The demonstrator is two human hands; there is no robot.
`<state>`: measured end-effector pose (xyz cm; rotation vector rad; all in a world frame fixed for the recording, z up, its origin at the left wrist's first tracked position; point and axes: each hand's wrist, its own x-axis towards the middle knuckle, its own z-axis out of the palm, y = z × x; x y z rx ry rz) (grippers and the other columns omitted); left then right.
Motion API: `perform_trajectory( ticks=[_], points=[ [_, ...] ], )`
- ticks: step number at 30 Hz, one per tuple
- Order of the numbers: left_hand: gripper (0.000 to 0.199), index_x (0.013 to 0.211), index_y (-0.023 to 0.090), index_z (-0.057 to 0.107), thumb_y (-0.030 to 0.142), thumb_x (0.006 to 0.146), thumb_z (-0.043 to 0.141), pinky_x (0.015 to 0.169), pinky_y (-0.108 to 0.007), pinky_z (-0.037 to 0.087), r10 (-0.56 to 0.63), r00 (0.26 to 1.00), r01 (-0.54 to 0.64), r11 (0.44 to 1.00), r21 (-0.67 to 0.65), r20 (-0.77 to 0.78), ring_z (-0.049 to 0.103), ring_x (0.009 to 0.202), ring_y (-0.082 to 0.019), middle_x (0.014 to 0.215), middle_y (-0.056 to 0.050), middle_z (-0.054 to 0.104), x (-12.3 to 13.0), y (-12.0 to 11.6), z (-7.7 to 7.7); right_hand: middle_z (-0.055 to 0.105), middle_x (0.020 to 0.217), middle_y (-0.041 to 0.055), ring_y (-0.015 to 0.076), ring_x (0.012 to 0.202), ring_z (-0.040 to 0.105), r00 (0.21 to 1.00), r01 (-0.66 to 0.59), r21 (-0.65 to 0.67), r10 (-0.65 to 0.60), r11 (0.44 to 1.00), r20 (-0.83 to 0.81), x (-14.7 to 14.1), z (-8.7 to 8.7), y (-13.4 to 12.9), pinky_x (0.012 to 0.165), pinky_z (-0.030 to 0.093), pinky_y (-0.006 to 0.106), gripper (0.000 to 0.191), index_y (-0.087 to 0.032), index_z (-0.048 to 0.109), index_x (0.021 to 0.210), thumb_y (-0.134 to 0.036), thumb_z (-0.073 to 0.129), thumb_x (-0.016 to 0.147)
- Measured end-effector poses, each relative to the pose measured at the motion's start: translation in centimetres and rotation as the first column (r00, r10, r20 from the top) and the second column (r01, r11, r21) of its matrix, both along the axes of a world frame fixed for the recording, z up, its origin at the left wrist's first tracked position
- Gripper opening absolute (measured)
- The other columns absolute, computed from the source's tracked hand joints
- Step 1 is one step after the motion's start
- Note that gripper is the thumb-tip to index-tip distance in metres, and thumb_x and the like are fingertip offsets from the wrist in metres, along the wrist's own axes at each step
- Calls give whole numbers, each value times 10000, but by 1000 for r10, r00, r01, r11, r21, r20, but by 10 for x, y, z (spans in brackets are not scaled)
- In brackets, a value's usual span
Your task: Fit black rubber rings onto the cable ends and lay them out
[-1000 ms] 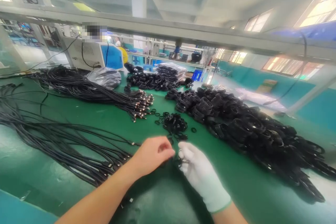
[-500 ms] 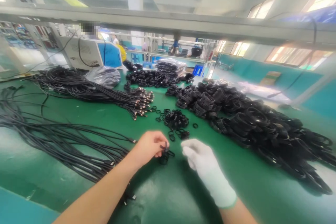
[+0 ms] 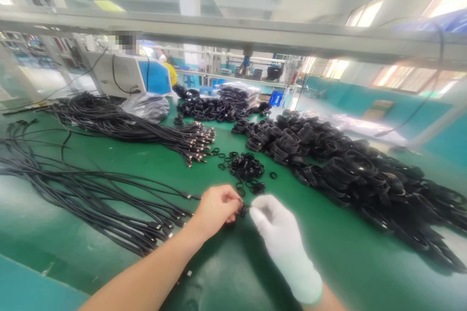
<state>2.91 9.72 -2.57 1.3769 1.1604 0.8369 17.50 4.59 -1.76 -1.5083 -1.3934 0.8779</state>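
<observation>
My bare left hand (image 3: pixel 216 210) is closed in a pinch on several small black rings (image 3: pixel 242 210), partly hidden by the fingers. Opposite it, my right hand (image 3: pixel 279 228) wears a white glove. Its thumb and forefinger are pinched at the near side of those rings, seemingly on the edge of one. Just beyond both hands, a small heap of similar black rings (image 3: pixel 246 166) lies on the green table (image 3: pixel 226 272). Left of my left hand, loose black cables (image 3: pixel 127 223) stretch across the table with their plug ends toward me.
A second cable bundle (image 3: pixel 146 126) lies farther back. Coiled black cables (image 3: pixel 339 175) are heaped along the right, and more coils (image 3: pixel 213 108) sit at the back. A white-and-blue machine (image 3: pixel 127 75) stands at far left. Overhead runs a rail (image 3: pixel 226 26).
My right hand has come in to meet the rings held by my left hand. My left hand has shifted slightly right, and the rings are now more hidden between the fingers.
</observation>
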Motion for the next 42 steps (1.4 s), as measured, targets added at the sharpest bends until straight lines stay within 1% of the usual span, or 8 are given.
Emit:
perform_trajectory(
  ticks=[8, 14, 19, 22, 28, 34, 38, 42],
  points=[
    [63, 669, 128, 575, 177, 662, 535, 395, -167, 395, -1, 988, 19, 994, -110, 155, 508, 399, -74, 478, 38, 538, 4, -1, 3, 578, 688, -14, 126, 584, 529, 998, -24, 125, 17, 992, 60, -11, -9, -5, 572, 460, 216, 310, -194, 550, 1071, -258, 520, 769],
    [84, 675, 133, 557, 217, 679, 551, 410, -173, 413, 91, 971, -74, 994, -86, 221, 529, 423, -78, 514, 33, 553, -4, 6, 2, 486, 558, -36, 100, 481, 422, 999, -42, -8, 42, 999, -11, -10, -4, 0, 460, 360, 202, 78, -188, 549, 714, -239, 508, 755],
    [100, 669, 136, 552, 229, 674, 590, 385, -166, 389, 103, 976, -90, 993, -75, 193, 516, 397, -73, 515, 33, 553, -20, 15, 5, 438, 501, -57, 85, 417, 374, 988, -13, -88, 0, 996, -155, -2, -4, 3, 417, 301, 205, 87, -189, 537, 704, -272, 553, 724],
    [78, 671, 131, 563, 202, 671, 595, 389, -169, 399, 53, 983, -41, 996, -74, 175, 525, 400, -78, 516, 23, 563, -22, 14, 5, 496, 540, -35, 103, 438, 417, 997, -54, -95, 48, 994, -65, 5, -9, 5, 434, 337, 222, 104, -193, 583, 734, -287, 540, 737],
    [41, 681, 130, 560, 169, 683, 546, 407, -174, 423, 32, 986, -16, 995, -100, 165, 548, 424, -85, 519, 23, 561, -14, 9, 3, 631, 926, 61, 201, 796, 590, 941, -61, 73, 33, 995, 338, 12, -16, 4, 761, 461, 340, 292, -224, 649, 1028, -292, 444, 831],
    [35, 641, 141, 531, 176, 647, 533, 364, -180, 385, -1, 988, 20, 993, -120, 152, 501, 365, -86, 457, 38, 543, 1, 0, -1, 577, 927, 67, 180, 713, 569, 864, -174, 346, -25, 922, 503, -7, -11, -4, 635, 473, 293, 294, -236, 611, 1065, -265, 561, 776],
    [66, 636, 150, 505, 210, 630, 532, 366, -180, 377, -30, 992, 50, 986, -161, 125, 492, 361, -86, 438, 35, 552, 9, -6, -2, 544, 788, 42, 154, 687, 555, 901, -192, 421, -11, 886, 434, -16, -16, -2, 625, 454, 258, 172, -234, 652, 862, -210, 485, 826],
    [95, 636, 154, 504, 238, 609, 539, 351, -177, 347, -31, 997, 42, 988, -146, 77, 485, 357, -88, 463, 31, 563, 9, -2, -5, 541, 753, 38, 144, 636, 529, 989, -96, 476, 29, 874, 147, -18, -24, 2, 558, 425, 242, 160, -225, 639, 757, -260, 496, 819]
  ],
)
